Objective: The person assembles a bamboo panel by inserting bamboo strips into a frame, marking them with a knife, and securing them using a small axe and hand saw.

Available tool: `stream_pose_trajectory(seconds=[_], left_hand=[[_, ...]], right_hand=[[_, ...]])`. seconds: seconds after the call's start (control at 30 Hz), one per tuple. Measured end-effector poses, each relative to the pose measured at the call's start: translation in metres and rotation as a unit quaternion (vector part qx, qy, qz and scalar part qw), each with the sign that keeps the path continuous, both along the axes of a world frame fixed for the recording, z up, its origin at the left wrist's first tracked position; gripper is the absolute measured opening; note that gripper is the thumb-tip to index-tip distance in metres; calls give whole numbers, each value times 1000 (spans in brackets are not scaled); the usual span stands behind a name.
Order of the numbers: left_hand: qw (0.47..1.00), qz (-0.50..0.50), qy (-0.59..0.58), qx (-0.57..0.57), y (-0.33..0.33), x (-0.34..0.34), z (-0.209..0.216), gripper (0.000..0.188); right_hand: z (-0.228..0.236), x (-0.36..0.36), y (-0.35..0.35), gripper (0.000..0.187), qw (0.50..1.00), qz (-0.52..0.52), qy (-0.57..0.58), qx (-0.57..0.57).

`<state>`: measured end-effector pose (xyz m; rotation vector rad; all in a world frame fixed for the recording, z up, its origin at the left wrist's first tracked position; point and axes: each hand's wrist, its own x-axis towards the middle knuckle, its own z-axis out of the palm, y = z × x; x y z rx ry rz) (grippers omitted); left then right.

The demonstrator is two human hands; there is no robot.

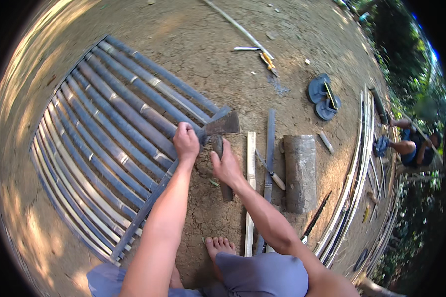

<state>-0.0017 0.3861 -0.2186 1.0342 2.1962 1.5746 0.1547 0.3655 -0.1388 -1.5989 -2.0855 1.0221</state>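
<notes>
A slatted panel of dark and pale bamboo poles (129,104) lies on the ground at the left. My left hand (187,142) is closed in a fist at the panel's near right corner; whatever lies inside its fingers is hidden. Just to the right, my right hand (228,166) is wrapped around the wooden handle of a hatchet (224,123). The hatchet's broad, dark metal head is over the corner of the panel, close to my left hand, and the handle's lower end shows below my right hand.
Right of my hands lie a pale bamboo strip (250,183), a dark strip (269,148), a wooden-handled blade (277,180) and a short log (301,173). Flip-flops (324,96) and a yellow-handled tool (267,61) lie farther off. Long poles (354,183) stretch along the right; another person (414,146) sits beyond.
</notes>
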Motion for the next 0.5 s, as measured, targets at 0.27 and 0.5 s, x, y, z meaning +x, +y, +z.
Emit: stream_pose_trajectory(seconds=[0.27,0.5], left_hand=[[1000,-17,-2,2,-2,-4,-3,9],[999,-23,-26,-34,-1,3,11,8]], right_hand=[[35,60,0,32,983,117,-134,-33],[-8,136,280,16,960,-174,-208,62]])
